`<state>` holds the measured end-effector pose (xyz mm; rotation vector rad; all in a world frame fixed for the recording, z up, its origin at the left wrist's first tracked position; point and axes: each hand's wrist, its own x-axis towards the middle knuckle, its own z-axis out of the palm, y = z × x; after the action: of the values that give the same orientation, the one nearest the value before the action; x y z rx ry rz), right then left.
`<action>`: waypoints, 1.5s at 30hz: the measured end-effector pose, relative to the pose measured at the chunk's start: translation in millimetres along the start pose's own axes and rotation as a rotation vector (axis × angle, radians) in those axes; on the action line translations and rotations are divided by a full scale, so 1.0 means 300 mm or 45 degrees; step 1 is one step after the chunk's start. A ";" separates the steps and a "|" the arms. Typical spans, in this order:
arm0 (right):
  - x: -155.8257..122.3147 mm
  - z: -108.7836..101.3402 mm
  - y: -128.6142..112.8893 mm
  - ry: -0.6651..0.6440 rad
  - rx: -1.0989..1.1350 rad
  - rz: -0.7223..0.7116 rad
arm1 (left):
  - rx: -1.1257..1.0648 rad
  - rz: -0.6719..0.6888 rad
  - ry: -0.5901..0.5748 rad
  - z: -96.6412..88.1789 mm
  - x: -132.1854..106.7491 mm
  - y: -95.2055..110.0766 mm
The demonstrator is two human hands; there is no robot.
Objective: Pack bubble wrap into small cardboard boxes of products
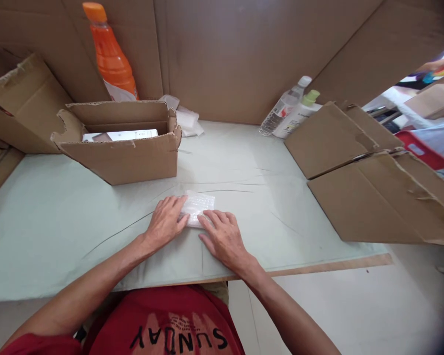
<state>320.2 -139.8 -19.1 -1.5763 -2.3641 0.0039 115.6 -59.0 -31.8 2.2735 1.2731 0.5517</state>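
A small flat piece of clear bubble wrap (200, 201) lies on the cloth-covered table in front of me. My left hand (166, 219) rests at its left side, fingertips and thumb touching it with a gap between them. At the lower right edge of the wrap, my right hand (224, 239) lies palm down with its fingers stretched out and fingertips on the wrap. Whether anything is inside the wrap I cannot tell.
An open cardboard box (144, 160) holding a white printed box (133, 134) stands at left. Behind it are an orange bottle (113, 59) and folded clear wrap (188, 121). Two bottles (286, 108) lean near cardboard boxes (373, 197) at right. Cardboard panels (237, 54) wall the back.
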 end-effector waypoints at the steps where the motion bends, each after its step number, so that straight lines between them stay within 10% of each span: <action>1: 0.013 0.011 0.005 -0.024 0.006 0.001 | -0.078 -0.061 0.026 -0.003 -0.008 -0.002; 8: 0.034 0.048 0.003 0.105 0.583 0.236 | -1.268 -0.584 0.063 0.007 -0.134 0.014; 22: 0.037 0.020 -0.017 -0.215 1.543 0.445 | -1.321 -0.419 0.089 0.002 -0.186 0.028; 26: 0.145 -0.072 -0.008 -0.060 1.378 0.419 | -1.116 -0.224 0.294 -0.073 -0.187 -0.037; 32: 0.493 -0.351 0.025 0.378 0.856 0.195 | -0.417 -0.096 1.253 -0.290 -0.093 -0.211; 35: 0.692 -0.411 0.018 0.446 0.495 0.144 | -0.383 -0.229 1.280 -0.298 -0.038 -0.295; 41: 0.949 -0.425 -0.027 -0.175 -0.339 0.273 | -0.546 -0.381 1.017 -0.216 -0.020 -0.348; 45: 1.045 -0.407 -0.063 -0.627 -0.269 0.234 | -0.540 -0.379 1.018 -0.212 -0.031 -0.350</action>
<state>222.6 116.1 177.3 -2.0905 -2.6341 0.2119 5.0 -6.0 -42.5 1.4989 1.5999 1.5379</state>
